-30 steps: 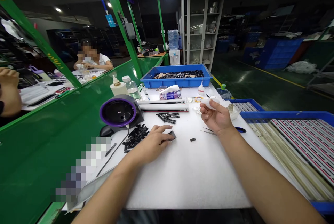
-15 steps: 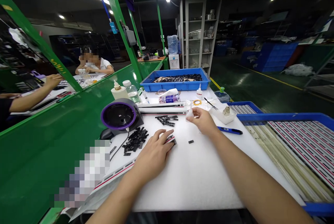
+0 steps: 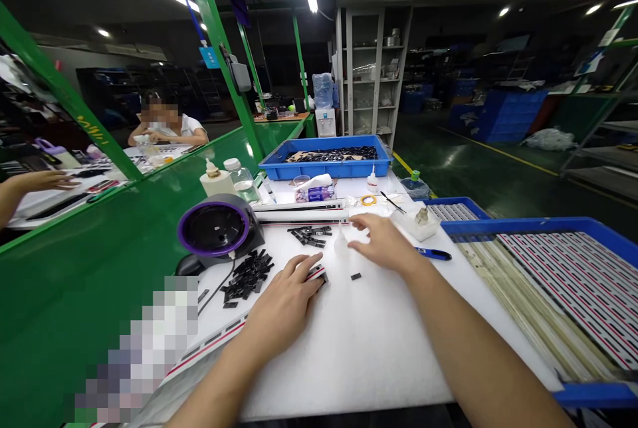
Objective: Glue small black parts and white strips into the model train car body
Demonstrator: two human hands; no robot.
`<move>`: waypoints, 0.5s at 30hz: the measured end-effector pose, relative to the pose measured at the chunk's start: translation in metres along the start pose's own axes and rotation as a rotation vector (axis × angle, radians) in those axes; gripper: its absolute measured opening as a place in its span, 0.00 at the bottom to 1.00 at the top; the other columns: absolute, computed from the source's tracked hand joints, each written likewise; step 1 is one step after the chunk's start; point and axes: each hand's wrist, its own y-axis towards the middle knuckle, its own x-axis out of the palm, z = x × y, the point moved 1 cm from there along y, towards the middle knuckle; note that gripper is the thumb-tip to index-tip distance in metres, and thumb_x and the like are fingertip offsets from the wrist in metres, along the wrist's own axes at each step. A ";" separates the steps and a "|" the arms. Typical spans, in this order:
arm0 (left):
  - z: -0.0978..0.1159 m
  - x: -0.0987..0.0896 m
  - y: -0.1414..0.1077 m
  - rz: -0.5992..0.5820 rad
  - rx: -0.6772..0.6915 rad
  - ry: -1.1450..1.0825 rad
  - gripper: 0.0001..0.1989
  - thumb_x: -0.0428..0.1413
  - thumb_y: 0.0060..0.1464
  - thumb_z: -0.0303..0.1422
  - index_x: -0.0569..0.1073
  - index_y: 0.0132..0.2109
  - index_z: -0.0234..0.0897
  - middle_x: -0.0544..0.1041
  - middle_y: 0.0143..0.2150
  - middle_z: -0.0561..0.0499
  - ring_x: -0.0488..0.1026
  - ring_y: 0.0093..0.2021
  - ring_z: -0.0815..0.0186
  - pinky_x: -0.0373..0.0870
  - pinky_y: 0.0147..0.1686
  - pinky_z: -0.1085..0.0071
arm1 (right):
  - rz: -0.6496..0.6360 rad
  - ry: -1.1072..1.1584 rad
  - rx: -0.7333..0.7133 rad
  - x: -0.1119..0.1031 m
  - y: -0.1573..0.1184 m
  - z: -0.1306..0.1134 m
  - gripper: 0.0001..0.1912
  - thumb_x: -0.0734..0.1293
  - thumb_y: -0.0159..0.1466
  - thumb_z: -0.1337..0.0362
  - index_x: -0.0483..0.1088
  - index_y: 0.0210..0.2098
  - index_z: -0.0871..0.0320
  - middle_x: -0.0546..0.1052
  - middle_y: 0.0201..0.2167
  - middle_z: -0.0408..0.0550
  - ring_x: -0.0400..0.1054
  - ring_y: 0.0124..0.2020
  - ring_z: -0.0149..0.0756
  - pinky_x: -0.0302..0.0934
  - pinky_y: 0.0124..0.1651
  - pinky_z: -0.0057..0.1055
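A red-striped strip point(image 3: 212, 343) is held by the L hand point(image 3: 286, 292), thumb & fingers closed on its far end, the rest running back past the forearm twd the desk's point(image 3: 379, 348) near L corner. The R hand point(image 3: 381, 242) is half open, thumb & index spread; nothing seems gripped. An upright dropper btl point(image 3: 341, 245) is seen just beside its fingertips, approx. mid-desk; contact can't be told.

Progress, as judged: part-way. Strip is held, btl is within reach, but one blk chip point(image 3: 355, 276) is left loose near the L fingertips, unheld. Plenty is left over: a heap of blk chips point(image 3: 248, 276) twd the desk's L edge, plus a smaller blk group point(image 3: 310, 235) further back. More blk pcs are kept in a blue tray point(image 3: 323, 169) at the far edge. Striped strips point(image 3: 573, 282) are laid in rows in a blue bin point(image 3: 605, 395) along the R edge; whether finished or waiting can't be told.
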 end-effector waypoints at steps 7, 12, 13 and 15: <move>-0.010 -0.001 0.004 -0.025 -0.021 -0.098 0.15 0.45 0.62 0.32 0.76 0.46 0.46 0.61 0.66 0.53 0.56 0.64 0.54 0.67 0.56 0.52 | 0.707 -0.175 0.499 -0.097 -0.005 0.047 0.16 0.67 0.57 0.52 0.74 0.33 0.59 0.73 0.22 0.44 0.66 0.25 0.36 0.57 0.31 0.32; -0.015 -0.002 0.005 -0.050 -0.029 -0.143 0.15 0.45 0.61 0.32 0.76 0.46 0.48 0.60 0.66 0.55 0.57 0.64 0.54 0.68 0.56 0.52 | 0.399 -0.200 0.670 -0.106 -0.010 0.073 0.14 0.70 0.50 0.55 0.77 0.31 0.58 0.79 0.28 0.49 0.70 0.30 0.41 0.58 0.34 0.33; -0.015 -0.003 0.006 -0.052 -0.029 -0.144 0.15 0.45 0.61 0.32 0.76 0.46 0.48 0.60 0.66 0.55 0.57 0.64 0.54 0.68 0.56 0.52 | 0.399 -0.221 0.658 -0.104 -0.009 0.073 0.11 0.69 0.52 0.56 0.77 0.29 0.57 0.79 0.27 0.49 0.70 0.30 0.41 0.58 0.34 0.33; -0.014 -0.004 0.006 -0.058 -0.031 -0.140 0.16 0.45 0.61 0.31 0.76 0.47 0.48 0.61 0.66 0.54 0.58 0.64 0.54 0.67 0.57 0.52 | 0.482 -0.262 0.614 -0.101 -0.008 0.071 0.09 0.67 0.54 0.58 0.77 0.26 0.56 0.79 0.25 0.48 0.70 0.30 0.41 0.58 0.35 0.34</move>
